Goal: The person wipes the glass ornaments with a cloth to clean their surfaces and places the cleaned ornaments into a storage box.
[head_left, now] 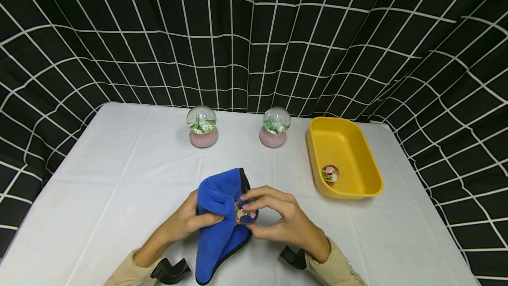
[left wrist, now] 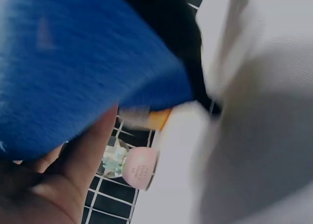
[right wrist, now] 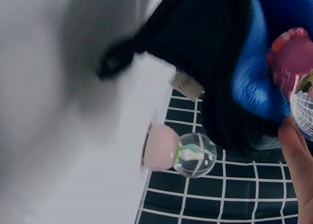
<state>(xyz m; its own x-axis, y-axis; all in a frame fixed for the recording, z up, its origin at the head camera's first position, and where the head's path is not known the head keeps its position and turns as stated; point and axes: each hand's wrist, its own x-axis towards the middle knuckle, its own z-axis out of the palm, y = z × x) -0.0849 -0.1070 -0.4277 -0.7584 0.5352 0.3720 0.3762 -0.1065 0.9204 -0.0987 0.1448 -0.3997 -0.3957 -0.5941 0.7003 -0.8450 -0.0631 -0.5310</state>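
My left hand [head_left: 184, 219] grips a blue cloth [head_left: 214, 242] with black edging, its thumb lying over the front fold. Fingers and thumb of my right hand [head_left: 287, 215] pinch a small snow globe [head_left: 251, 218] with coloured figures inside. The cloth lies against the globe's base end. In the right wrist view, the globe's pinkish-red base [right wrist: 293, 57] faces the cloth [right wrist: 254, 82]. The left wrist view is mostly filled by the cloth [left wrist: 73, 72], with the left hand [left wrist: 63, 185] below it; the globe is hidden there.
Two larger snow globes on pink bases stand at the back, one on the left [head_left: 202, 127] and one near the middle [head_left: 274, 128]. On the right is a yellow tray [head_left: 349, 153] holding another small globe [head_left: 330, 174]. Black grid-patterned curtain [head_left: 222, 47] surrounds the white table [head_left: 131, 167].
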